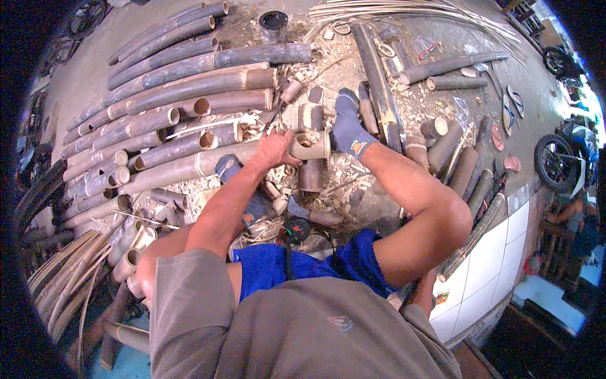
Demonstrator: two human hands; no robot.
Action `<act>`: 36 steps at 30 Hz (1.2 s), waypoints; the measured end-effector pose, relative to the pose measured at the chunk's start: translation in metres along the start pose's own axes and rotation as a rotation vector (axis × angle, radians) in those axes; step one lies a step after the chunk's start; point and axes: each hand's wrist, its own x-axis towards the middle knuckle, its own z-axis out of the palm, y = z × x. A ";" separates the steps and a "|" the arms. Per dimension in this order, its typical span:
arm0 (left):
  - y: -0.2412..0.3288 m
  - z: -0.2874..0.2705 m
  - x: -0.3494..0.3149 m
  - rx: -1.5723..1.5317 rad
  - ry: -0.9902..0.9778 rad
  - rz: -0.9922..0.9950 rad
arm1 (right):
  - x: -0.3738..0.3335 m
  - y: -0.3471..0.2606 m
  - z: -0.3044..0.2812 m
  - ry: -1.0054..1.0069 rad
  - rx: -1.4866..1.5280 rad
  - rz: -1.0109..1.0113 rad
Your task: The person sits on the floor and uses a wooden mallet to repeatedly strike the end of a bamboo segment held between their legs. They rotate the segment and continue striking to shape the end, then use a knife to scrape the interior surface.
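Clasping a bamboo pole (183, 170), the left hand (276, 149) sits amid shavings (334, 69), dark poles (214, 60) and socked feet (347, 123), the right hand hidden.

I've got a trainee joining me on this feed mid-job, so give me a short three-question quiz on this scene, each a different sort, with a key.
1. Multiple choice: What is the person's left hand on?
A. A black bucket
B. A bamboo pole
C. A motorbike wheel

2. True or false: The person's right foot is bare.

3. Short answer: What pale scraps lie strewn over the floor around the work?

Key:
1. B
2. False; a grey-blue sock covers it.
3. Shavings and chips.
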 end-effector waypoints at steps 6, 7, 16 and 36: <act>0.030 0.012 -0.022 0.176 0.218 -0.078 | -0.029 0.012 -0.031 0.154 0.124 0.027; 0.032 0.010 -0.023 0.175 0.217 -0.084 | -0.029 0.008 -0.039 0.181 0.142 0.017; 0.041 0.012 -0.022 0.214 0.085 -0.030 | 0.000 -0.075 -0.116 0.265 0.238 -0.191; 0.032 0.013 -0.035 0.258 0.252 -0.097 | -0.037 0.052 0.080 -0.201 0.014 0.124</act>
